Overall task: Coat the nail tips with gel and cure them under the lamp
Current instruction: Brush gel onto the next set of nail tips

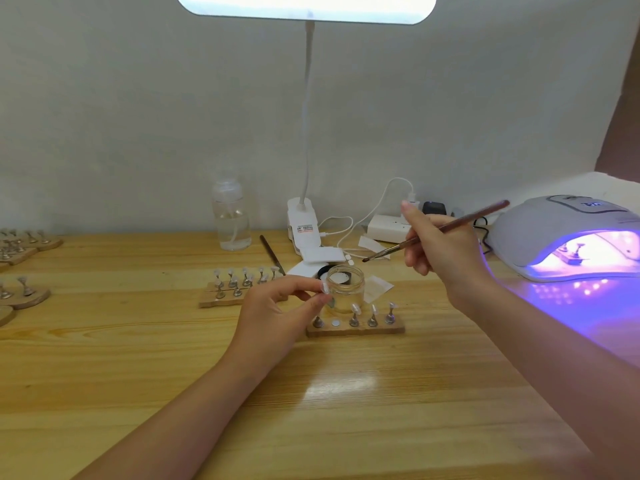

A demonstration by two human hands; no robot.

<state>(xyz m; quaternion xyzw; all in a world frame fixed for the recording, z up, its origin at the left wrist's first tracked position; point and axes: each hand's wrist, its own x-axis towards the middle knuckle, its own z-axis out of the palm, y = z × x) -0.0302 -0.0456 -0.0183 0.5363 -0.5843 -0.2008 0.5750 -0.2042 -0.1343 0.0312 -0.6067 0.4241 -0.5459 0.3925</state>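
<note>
The right hand [436,244] pinches a slender brown brush [440,231] between thumb and fingers. The brush's long axis slants, its butt end up and to the right toward the curing lamp [540,237] and its dark bristle tip down and left, hanging above the open mouth of a small clear jar [344,289]. The left hand [280,313] pinches a single pale nail tip [325,288] on its small metal stand, held just beside the jar's left wall. Just beyond that hand's fingertips lies a flat wooden holder [356,330] with upright metal pegs bearing more glossy tips. The domed white lamp glows violet inside, right of the right hand. The table [138,358] is glossy, grained pine.
</note>
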